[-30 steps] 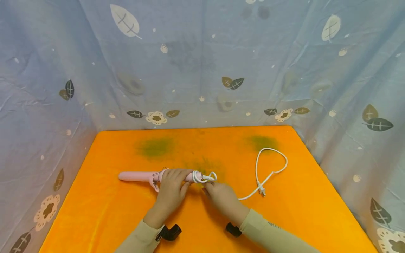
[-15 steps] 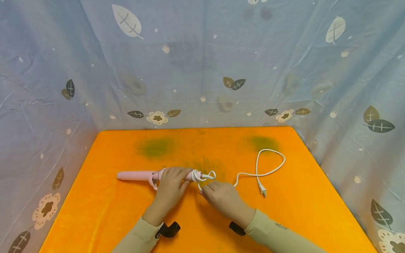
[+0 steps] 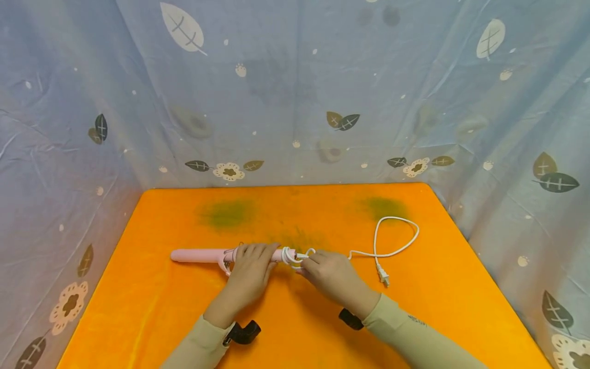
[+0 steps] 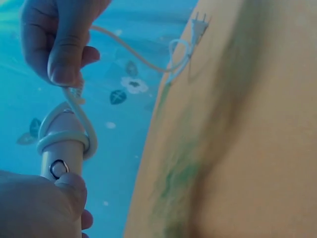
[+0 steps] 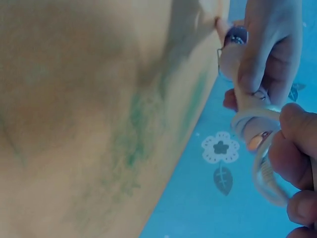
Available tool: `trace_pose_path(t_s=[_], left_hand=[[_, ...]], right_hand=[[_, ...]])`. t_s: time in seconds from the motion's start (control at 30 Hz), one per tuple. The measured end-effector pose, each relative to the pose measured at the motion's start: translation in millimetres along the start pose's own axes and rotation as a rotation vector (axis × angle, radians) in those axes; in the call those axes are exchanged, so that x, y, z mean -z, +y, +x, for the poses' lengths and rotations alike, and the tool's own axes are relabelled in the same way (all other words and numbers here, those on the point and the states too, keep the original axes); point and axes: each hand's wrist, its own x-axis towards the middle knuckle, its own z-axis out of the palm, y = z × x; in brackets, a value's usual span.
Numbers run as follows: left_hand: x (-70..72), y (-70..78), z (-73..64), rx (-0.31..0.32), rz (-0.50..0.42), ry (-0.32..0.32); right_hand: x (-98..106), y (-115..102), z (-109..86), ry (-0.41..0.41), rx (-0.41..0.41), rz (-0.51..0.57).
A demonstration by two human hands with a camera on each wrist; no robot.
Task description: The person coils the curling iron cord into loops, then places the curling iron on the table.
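Note:
A pink curling iron lies across the middle of the table, barrel to the left. My left hand grips its handle, thumb close to a round button in the left wrist view. White cord is looped round the handle's end. Just to the right, my right hand pinches the cord between thumb and fingers; in the right wrist view those fingers sit right at the loop. From behind the right hand the cord runs on to a curved loop and a two-pin plug.
An orange cloth-covered table with green smudges bears everything. Blue patterned curtains stand along its back and both sides. Black wrist straps sit at both cuffs.
My right hand has shifted a little right and up, drawing the cord along the handle's end. The cord near the plug now crosses itself differently. The left hand keeps its grip.

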Motion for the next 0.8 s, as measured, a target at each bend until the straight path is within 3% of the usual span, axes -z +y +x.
trace_pose_path(t_s=[0.2,0.4,0.6,0.8], left_hand=[[-4.8,1.8,-4.0,-0.015,0.004,-0.032],[-10.6,6.8,-10.5,-0.036,0.023,-0.088],[-15.2,9.1,-15.8,-0.042,0.002,-0.076],[-16.1,11.0,-17.7,-0.036,0.0,-0.062]], right_hand=[[1,-2,3.3,-0.081,0.08,-0.012],[8,2,8.2,-0.06,0.112,0.019],[12,10,9.8,-0.079,0.101,0.049],[19,6,12.2,-0.111,0.128,-0.006]])
